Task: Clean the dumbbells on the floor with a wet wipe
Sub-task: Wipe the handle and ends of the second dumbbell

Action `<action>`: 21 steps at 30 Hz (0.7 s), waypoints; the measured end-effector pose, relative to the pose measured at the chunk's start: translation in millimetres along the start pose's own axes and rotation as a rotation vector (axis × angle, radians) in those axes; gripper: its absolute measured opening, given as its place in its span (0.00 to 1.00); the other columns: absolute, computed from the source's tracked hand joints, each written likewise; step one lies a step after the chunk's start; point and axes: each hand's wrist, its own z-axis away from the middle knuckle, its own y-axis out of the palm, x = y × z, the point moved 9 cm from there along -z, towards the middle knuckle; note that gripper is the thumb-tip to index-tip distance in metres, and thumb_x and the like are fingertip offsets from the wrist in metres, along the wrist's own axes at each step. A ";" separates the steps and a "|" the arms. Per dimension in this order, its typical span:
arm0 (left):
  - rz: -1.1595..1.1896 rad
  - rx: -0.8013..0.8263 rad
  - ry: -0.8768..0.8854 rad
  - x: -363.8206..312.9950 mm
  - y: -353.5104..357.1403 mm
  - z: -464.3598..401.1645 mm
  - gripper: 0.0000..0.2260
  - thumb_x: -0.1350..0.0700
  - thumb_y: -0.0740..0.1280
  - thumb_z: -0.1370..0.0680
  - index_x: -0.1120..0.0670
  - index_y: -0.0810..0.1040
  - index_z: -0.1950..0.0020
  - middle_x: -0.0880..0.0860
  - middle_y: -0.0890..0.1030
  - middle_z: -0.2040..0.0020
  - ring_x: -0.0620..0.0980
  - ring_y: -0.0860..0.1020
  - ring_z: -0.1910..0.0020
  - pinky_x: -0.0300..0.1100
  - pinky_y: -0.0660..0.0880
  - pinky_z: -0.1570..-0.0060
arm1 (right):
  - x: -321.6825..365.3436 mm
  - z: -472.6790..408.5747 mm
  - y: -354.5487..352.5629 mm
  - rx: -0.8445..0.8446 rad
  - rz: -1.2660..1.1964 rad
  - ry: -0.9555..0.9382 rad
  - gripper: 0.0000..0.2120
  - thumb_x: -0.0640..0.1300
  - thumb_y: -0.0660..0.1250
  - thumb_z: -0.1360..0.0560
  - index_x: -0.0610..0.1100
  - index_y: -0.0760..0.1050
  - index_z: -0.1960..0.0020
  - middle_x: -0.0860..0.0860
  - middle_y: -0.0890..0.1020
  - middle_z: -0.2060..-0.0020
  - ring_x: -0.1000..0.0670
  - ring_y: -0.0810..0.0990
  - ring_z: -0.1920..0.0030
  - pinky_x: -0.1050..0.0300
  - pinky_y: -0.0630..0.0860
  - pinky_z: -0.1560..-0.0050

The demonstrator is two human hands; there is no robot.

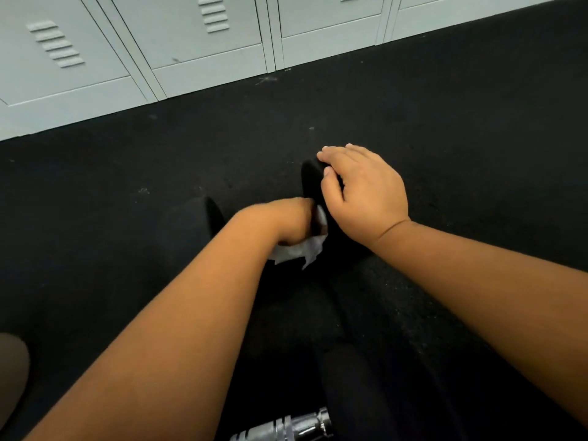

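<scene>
a crumpled white wet wipe point(300, 251) is gripped by the left hand point(286, 221) against a black rubber dumbbell point(313, 179), whose head is steadied under the flat, open right hand point(362, 189).

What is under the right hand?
The right hand rests on a black dumbbell head. The left hand holds a wet wipe beside it. The handle is hidden.

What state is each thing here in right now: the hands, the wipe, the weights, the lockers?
Left hand: grips the wet wipe.
Wet wipe: crumpled, against the black dumbbell.
Right hand: rests on the dumbbell's far head.
Black dumbbell: on the floor, steadied.
Chrome handle: lying untouched at the bottom edge.
Lockers: doors closed.
</scene>
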 end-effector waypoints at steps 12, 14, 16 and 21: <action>-0.098 0.526 -0.174 71.5 18.4 20.2 0.13 0.44 0.70 0.26 0.52 0.79 0.49 0.48 0.82 0.57 0.50 0.80 0.53 0.41 0.74 0.49 | 2.8 1.8 -7.8 -0.023 -0.015 -0.009 0.17 0.46 0.57 0.22 0.44 0.79 0.38 0.50 0.82 0.41 0.47 0.76 0.36 0.58 0.65 0.32; -0.172 0.478 -0.162 73.4 16.4 17.5 0.16 0.42 0.69 0.26 0.53 0.80 0.48 0.50 0.83 0.54 0.50 0.81 0.50 0.43 0.75 0.45 | 3.6 0.0 -6.1 -0.014 -0.017 -0.008 0.17 0.46 0.57 0.22 0.45 0.79 0.39 0.50 0.82 0.41 0.47 0.76 0.36 0.57 0.66 0.33; -0.140 0.384 -0.137 64.0 11.4 11.8 0.20 0.40 0.69 0.26 0.55 0.79 0.46 0.52 0.83 0.50 0.52 0.81 0.49 0.45 0.76 0.45 | 2.9 -1.5 -4.9 -0.008 -0.018 0.001 0.17 0.46 0.57 0.22 0.45 0.79 0.39 0.50 0.82 0.41 0.47 0.76 0.36 0.56 0.66 0.33; 0.026 0.166 -0.032 28.4 1.9 -11.4 0.15 0.46 0.67 0.24 0.55 0.78 0.43 0.54 0.81 0.48 0.54 0.79 0.48 0.50 0.75 0.44 | -0.2 -2.1 -1.9 0.011 -0.012 0.008 0.18 0.47 0.56 0.22 0.46 0.77 0.37 0.51 0.81 0.39 0.46 0.74 0.34 0.55 0.67 0.33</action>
